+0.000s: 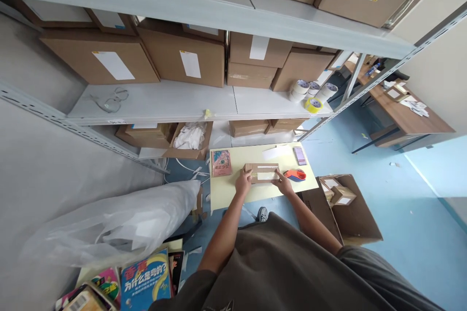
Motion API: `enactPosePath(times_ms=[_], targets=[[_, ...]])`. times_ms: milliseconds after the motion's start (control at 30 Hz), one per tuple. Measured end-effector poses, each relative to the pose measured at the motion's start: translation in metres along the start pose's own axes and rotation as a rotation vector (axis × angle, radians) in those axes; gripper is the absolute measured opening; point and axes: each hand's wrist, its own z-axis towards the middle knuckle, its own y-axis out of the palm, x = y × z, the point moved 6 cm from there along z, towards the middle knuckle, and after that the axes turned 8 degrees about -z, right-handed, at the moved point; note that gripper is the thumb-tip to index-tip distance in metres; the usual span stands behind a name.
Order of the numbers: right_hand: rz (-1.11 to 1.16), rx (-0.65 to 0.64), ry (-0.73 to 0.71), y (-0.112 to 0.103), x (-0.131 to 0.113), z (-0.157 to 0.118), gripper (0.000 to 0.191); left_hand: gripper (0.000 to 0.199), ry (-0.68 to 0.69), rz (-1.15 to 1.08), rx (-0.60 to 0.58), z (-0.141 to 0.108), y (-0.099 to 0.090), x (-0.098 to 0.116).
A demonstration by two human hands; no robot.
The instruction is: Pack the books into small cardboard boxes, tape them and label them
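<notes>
A small cardboard box [261,179] with white labels on its upper face lies on the pale yellow table [226,194]. My left hand [243,182] grips its left end, and my right hand [282,183] grips the right end. Just right of my right hand is an orange and blue tape dispenser [295,175]. A pink book [221,163] rests at the table's left side. White paper [276,152] lies behind the box, and a phone-like object with a blurred screen [299,156] sits at the right back corner.
Metal shelves [164,99] with cardboard boxes rise in front, holding tape rolls [313,88] and clear glasses [111,100]. An open carton [359,214] with small boxes stands at right. At left are a plastic bag [120,218] and books [146,279]. A brown desk [416,112] stands far right.
</notes>
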Motion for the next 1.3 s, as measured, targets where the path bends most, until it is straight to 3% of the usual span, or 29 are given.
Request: enactPosePath(times_ms=[167,300,400,533,667,900,1067,1167,1300], targets=[[0.027,0.008,-0.017,-0.011,-0.028,0.029,0.08,0.045,-0.019,0.003,-0.014,0.03,-0.009,0.016],[0.008,0.002,-0.019,-0.015,-0.03,0.032,0.078,0.046,-0.024,0.013,-0.002,0.03,-0.006,0.016],[-0.078,-0.02,-0.008,-0.008,-0.009,0.014,0.073,0.046,-0.045,0.019,0.01,0.009,0.003,0.002],[-0.13,-0.051,0.026,0.007,0.038,-0.018,0.079,0.048,-0.153,-0.008,-0.089,-0.033,0.027,-0.027],[-0.154,-0.066,0.002,0.009,0.062,-0.024,0.084,0.047,-0.112,-0.047,0.007,-0.057,0.047,-0.033],[-0.209,-0.147,-0.043,0.002,0.036,0.023,0.078,0.059,-0.13,0.047,0.093,-0.016,0.064,-0.004],[-0.174,-0.234,-0.131,0.0,0.038,0.034,0.088,0.075,-0.194,0.136,0.108,-0.003,0.073,0.008],[-0.154,-0.201,-0.227,-0.015,0.05,0.034,0.088,0.073,-0.259,0.219,0.13,-0.007,0.078,0.01],[-0.152,-0.124,-0.299,-0.054,0.073,0.041,0.083,0.071,-0.314,0.301,0.164,-0.007,0.084,0.011]])
